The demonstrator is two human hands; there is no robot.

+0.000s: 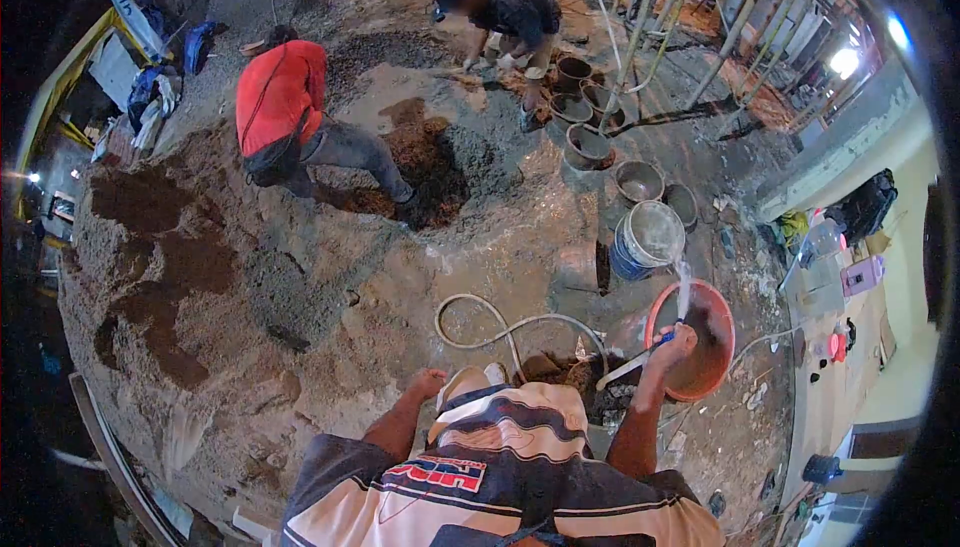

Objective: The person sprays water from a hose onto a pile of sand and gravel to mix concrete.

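Closest in, the person's striped shirt (500,467) is filling the bottom of the head view, and from it both bare arms are reaching out over the muddy ground (330,277). The right hand (672,345) is closing around the end of the hose (500,332), fingers wrapped tight on the nozzle, and it is hovering at the near rim of the orange basin (715,342), with a thin jet of water (684,292) spraying up and across that rim. The left hand (428,383) is hanging free beside the knee, fingers loosely curled, gripping nothing. Now the risks: the jet is angling upward, so water is likely landing outside the basin and making slick ground slicker; the hose is looping in 1 loose curl right by the feet, a likely trip; a wet grip could let the nozzle whip round. The basin is looking round, shallow and dark inside, its water level impossible to judge. Beyond it, the white and blue bucket (648,239) is standing upright, and 2 co-workers, the red shirt (282,97) and the dark shirt (510,9), are bending over the dirt well apart.
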